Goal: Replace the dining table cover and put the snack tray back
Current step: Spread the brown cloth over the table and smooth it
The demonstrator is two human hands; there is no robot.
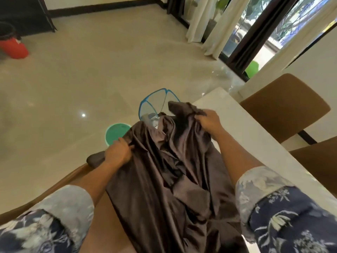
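Finding a hem in the bunched brown cloth (175, 161) looks the best start, then drawing the hands apart so the folds drop open before it goes onto the white table (242, 128) just to the right. The left hand (117, 152) grips a gathered fold at the cloth's left edge, fingers curled in, while the right hand (209, 119), held farther forward beside the table's edge, clutches a raised bunch with fingers closed round it; the rest hangs down between the forearms.
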